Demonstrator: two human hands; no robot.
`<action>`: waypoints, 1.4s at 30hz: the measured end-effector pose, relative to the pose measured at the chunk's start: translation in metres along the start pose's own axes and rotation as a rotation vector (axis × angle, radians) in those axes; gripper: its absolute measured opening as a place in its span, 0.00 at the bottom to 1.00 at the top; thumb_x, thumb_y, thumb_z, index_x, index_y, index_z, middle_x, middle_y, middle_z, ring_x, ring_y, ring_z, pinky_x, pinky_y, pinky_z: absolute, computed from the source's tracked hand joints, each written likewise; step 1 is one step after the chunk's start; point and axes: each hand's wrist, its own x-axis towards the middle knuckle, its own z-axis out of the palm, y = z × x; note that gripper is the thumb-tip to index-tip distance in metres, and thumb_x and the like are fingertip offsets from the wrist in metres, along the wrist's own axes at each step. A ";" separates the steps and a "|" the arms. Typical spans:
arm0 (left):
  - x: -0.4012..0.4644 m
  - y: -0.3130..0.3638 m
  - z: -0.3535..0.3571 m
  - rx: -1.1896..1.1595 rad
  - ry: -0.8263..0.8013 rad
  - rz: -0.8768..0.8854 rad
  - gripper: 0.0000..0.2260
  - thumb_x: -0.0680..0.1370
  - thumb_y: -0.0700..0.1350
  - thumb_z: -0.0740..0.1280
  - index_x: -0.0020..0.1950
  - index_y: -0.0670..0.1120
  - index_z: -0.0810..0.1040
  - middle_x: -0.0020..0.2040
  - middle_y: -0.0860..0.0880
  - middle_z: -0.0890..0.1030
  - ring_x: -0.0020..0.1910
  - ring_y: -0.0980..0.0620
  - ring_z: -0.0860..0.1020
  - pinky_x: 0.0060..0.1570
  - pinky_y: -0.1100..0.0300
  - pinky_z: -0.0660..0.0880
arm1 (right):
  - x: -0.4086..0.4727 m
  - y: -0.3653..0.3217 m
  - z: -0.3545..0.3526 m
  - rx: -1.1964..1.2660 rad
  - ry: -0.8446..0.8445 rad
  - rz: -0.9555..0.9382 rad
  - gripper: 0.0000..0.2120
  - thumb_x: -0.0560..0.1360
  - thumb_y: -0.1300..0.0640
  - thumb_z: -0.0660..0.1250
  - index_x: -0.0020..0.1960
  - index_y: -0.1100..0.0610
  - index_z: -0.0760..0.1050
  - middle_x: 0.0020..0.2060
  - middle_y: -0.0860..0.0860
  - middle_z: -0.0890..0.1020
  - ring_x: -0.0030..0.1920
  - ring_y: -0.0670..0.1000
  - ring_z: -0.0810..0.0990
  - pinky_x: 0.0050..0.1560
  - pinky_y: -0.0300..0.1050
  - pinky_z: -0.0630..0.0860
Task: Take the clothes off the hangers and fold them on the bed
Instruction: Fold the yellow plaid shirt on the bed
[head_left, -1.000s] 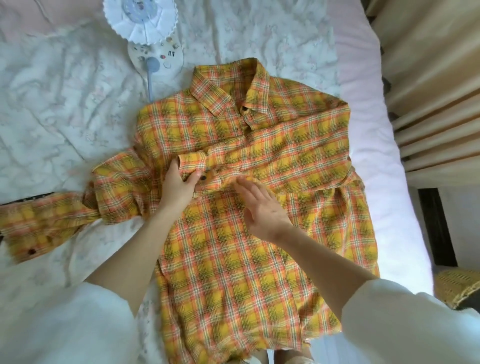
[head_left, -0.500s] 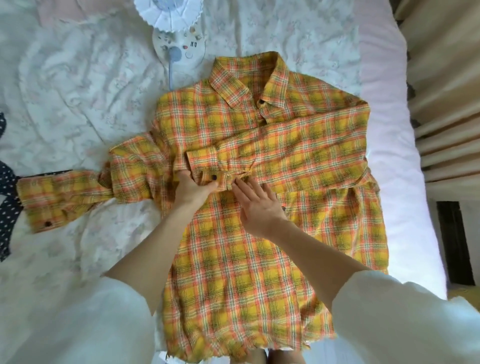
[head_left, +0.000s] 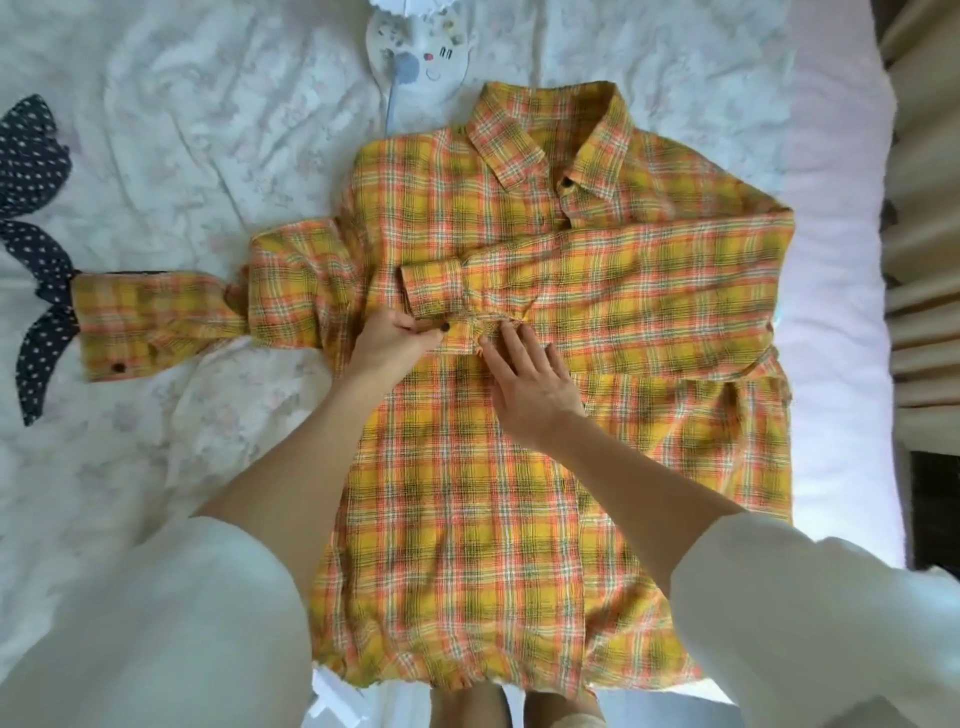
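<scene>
- Where the bottom corners of the frame are filled by white sleeves, two bare forearms are seen reaching up toward the middle of the picture.
- Between the forearms, a yellow-and-orange plaid shirt is laid flat, front up, on the bed, its frayed hem at the lower centre of the frame and its collar at the upper centre.
- At the middle of the frame, the cuffed end of the shirt's folded sleeve is pinched by the left hand, with thumb and fingers curled round the fabric beside a dark button.
- Just right of it, the right hand is laid flat on the shirt front, fingers straight and slightly spread, their tips touching the lower edge of that sleeve.
- The folded sleeve is seen crossing the chest from the right side of the frame to the centre.
- The other sleeve is stretched out toward the left of the frame, its cuff overlapping a dark polka-dot garment at the left edge.
- At the top centre, a small white fan base is seen standing on the floral bedsheet, just above the collar.
- Along the right edge, beige curtains are seen.
</scene>
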 end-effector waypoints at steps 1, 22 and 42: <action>-0.002 0.000 0.001 0.015 -0.006 0.001 0.16 0.75 0.48 0.70 0.58 0.42 0.74 0.55 0.48 0.76 0.56 0.48 0.74 0.56 0.57 0.68 | -0.001 0.000 0.000 -0.002 0.004 0.001 0.28 0.82 0.51 0.48 0.77 0.49 0.38 0.76 0.52 0.35 0.75 0.56 0.35 0.75 0.57 0.41; 0.029 -0.085 -0.128 0.240 0.575 0.373 0.08 0.74 0.41 0.64 0.50 0.38 0.76 0.50 0.39 0.77 0.53 0.38 0.74 0.48 0.48 0.71 | 0.022 -0.124 -0.020 0.211 0.177 0.135 0.27 0.80 0.57 0.49 0.78 0.54 0.47 0.77 0.51 0.48 0.77 0.51 0.42 0.75 0.51 0.37; 0.048 -0.060 -0.267 -0.563 0.018 0.253 0.05 0.76 0.39 0.66 0.46 0.48 0.79 0.35 0.53 0.83 0.33 0.55 0.80 0.31 0.64 0.76 | 0.095 -0.241 -0.068 1.124 0.391 0.080 0.15 0.80 0.60 0.56 0.65 0.57 0.73 0.61 0.52 0.77 0.62 0.50 0.74 0.61 0.38 0.71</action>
